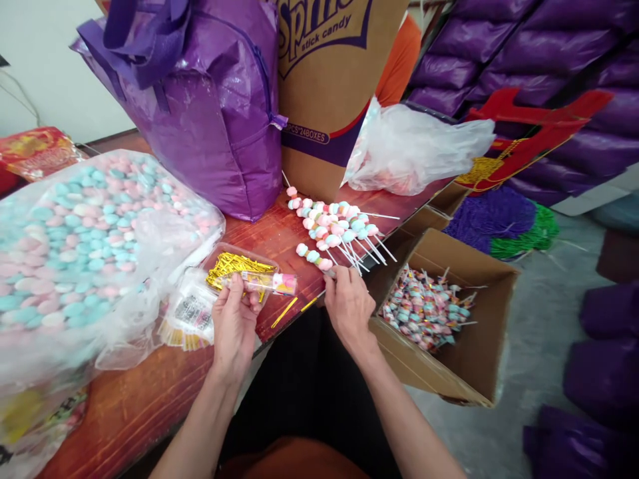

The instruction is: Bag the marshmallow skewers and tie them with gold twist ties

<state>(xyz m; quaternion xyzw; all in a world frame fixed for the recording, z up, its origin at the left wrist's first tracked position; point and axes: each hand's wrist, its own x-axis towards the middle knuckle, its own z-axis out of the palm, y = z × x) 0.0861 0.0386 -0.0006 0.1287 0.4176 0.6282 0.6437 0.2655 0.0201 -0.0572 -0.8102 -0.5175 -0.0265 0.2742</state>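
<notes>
Between the thumb and fingers of my left hand (234, 326) is a small clear printed wrapper (279, 283), lying across a tray of gold twist ties (239, 266). My right hand (349, 303) is closed at the near end of a marshmallow stick (313, 257) with pink, white and blue pieces; its lower part is hidden by my fingers. Just beyond lies a pile of marshmallow sticks (334, 223), white stems pointing right. A stack of flat printed wrappers (187, 309) rests beside my left hand. Two loose gold ties (284, 313) lie on the table.
A large clear bag of pastel marshmallows (94, 226) covers the table's left side. Behind stand a purple zip bag (210, 113) and a cardboard carton (319, 86). An open box (462, 372) at right holds wrapped sticks (426, 309). A white plastic bag (414, 146) sits at the back edge.
</notes>
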